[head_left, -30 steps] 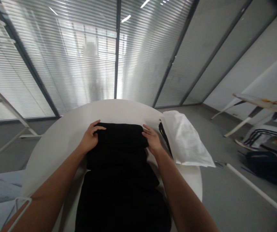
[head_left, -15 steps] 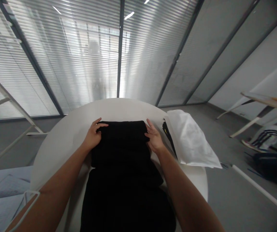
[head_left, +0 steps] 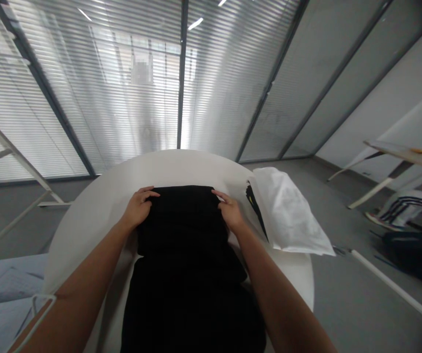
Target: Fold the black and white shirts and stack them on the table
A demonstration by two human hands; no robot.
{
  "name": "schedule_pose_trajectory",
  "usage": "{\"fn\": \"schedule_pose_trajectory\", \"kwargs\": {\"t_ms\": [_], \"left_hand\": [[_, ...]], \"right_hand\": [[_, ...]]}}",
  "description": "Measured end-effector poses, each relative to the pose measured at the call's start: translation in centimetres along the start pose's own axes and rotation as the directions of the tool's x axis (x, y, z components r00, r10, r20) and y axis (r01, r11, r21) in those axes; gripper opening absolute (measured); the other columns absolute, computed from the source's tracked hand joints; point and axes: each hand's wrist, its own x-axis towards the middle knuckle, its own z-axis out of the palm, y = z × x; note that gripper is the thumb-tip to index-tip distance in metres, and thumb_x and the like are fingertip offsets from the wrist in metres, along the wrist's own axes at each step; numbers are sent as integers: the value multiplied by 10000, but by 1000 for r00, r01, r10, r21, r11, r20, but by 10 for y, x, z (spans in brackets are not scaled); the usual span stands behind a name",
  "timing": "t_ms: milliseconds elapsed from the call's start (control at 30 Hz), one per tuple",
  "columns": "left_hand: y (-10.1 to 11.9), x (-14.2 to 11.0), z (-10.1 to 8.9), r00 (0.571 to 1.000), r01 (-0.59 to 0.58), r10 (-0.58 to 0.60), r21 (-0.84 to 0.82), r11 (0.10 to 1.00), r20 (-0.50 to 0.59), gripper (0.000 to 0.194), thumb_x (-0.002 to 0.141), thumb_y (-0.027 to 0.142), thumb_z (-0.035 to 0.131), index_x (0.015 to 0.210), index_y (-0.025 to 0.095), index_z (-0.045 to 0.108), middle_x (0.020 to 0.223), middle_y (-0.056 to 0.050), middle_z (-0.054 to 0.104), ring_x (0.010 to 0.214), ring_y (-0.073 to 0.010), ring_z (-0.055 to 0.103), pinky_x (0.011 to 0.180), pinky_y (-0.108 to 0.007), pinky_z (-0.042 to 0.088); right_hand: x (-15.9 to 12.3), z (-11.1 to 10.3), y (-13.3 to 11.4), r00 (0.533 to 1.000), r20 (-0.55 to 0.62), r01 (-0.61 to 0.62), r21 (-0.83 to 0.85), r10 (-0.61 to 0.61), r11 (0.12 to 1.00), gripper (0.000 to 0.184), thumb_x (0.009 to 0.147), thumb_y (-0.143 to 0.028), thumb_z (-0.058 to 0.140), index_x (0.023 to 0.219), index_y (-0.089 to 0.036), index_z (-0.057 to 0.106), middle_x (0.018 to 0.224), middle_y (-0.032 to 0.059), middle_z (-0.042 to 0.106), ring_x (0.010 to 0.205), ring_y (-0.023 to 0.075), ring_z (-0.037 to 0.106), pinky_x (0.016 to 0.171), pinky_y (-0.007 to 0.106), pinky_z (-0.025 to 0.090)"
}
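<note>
A black garment (head_left: 186, 255) lies flat on a round white table (head_left: 174, 164), running from the near edge toward the middle, its far end squared off. Its exact kind is hard to make out. At the far left corner my left hand (head_left: 139, 206) is closed on the cloth, forefinger on top and thumb at the side. My right hand (head_left: 230, 210) pinches the far right corner between fingers and thumb. A white bag (head_left: 287, 211) with dark cloth showing at its open side lies to the right of my right hand.
Papers (head_left: 8, 279) are at the lower left, beside a white metal frame (head_left: 15, 152). Glass panels with blinds (head_left: 130, 98) stand behind the table. On the right are another table (head_left: 409, 154), a dark bag (head_left: 412, 255) and a white pole (head_left: 394, 289) near the floor.
My right hand has moved inward to the far right corner, its fingers drawing from spread to a pinch. My left hand has shifted slightly left. The garment's far edge looks straighter.
</note>
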Motion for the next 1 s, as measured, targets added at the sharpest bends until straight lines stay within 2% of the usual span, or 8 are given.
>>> {"fn": "schedule_pose_trajectory", "kwargs": {"t_ms": [133, 300, 467, 600, 733, 833, 900, 1000], "left_hand": [[-2, 0, 1, 1000, 28, -28, 52, 998, -5, 451, 650, 109, 448, 1012, 217, 694, 1266, -63, 591, 1234, -239, 522, 1133, -453, 341], [4, -3, 1, 998, 54, -49, 178, 982, -33, 424, 734, 159, 469, 1097, 232, 676, 1235, -86, 605, 1228, -270, 513, 1105, -490, 349], [10, -9, -1, 975, 216, -186, 331, 919, -120, 494, 828, 356, 529, 1311, 262, 563, 1186, -137, 648, 1208, -373, 506, 1030, -626, 318], [12, -9, -3, 984, 168, -176, 348, 922, -9, 525, 860, 382, 500, 1373, 271, 516, 1241, -125, 642, 1243, -359, 496, 1064, -619, 267], [15, -7, -7, 990, 112, -128, 225, 968, 57, 536, 848, 345, 512, 1382, 302, 508, 1296, -84, 606, 1249, -297, 511, 1115, -561, 254], [18, -6, -9, 996, 75, -77, 45, 996, 40, 576, 805, 301, 560, 1377, 259, 513, 1353, -93, 541, 1254, -258, 510, 1107, -465, 341], [20, -6, -9, 993, 119, -117, -84, 989, 23, 617, 777, 277, 592, 1386, 246, 495, 1382, -111, 505, 1171, -250, 570, 1040, -445, 429], [25, -5, -9, 964, 261, -265, -271, 926, 23, 702, 731, 244, 653, 1402, 249, 449, 1391, -141, 490, 977, -219, 654, 912, -441, 520]], "right_hand": [[4, 0, 2, 997, -66, -40, 75, 45, 996, 514, 623, -161, 479, 1071, -236, 720, 1105, 14, 710, 1070, 203, 621, 962, 332, 453], [7, 0, 13, 997, -33, -61, 164, 67, 985, 432, 683, -239, 570, 1090, -223, 713, 1055, 33, 725, 1034, 223, 642, 998, 412, 445], [6, 1, 10, 989, -22, 147, -63, -149, 987, 383, 693, -140, 571, 1013, -264, 742, 1205, 15, 662, 1207, 201, 546, 1150, 405, 303], [3, 5, 6, 971, -16, 235, -142, -239, 962, 447, 707, -87, 530, 1081, -237, 724, 1271, 45, 612, 1244, 208, 507, 1170, 391, 279], [-2, 6, 6, 980, -19, 179, -333, -196, 926, 524, 708, -80, 518, 1184, -228, 677, 1326, 52, 579, 1297, 248, 448, 1184, 446, 215], [-5, 4, 5, 988, -66, 105, -390, -142, 915, 598, 702, -104, 547, 1275, -261, 613, 1334, 38, 579, 1311, 284, 429, 1180, 506, 159], [-5, 4, 4, 988, -91, 86, -364, -127, 928, 634, 700, -132, 583, 1316, -284, 576, 1320, 36, 591, 1316, 311, 421, 1173, 534, 130], [-3, 3, 4, 990, -101, 64, -304, -99, 950, 620, 708, -203, 646, 1314, -307, 567, 1295, 37, 608, 1344, 330, 384, 1165, 550, 104]]}}
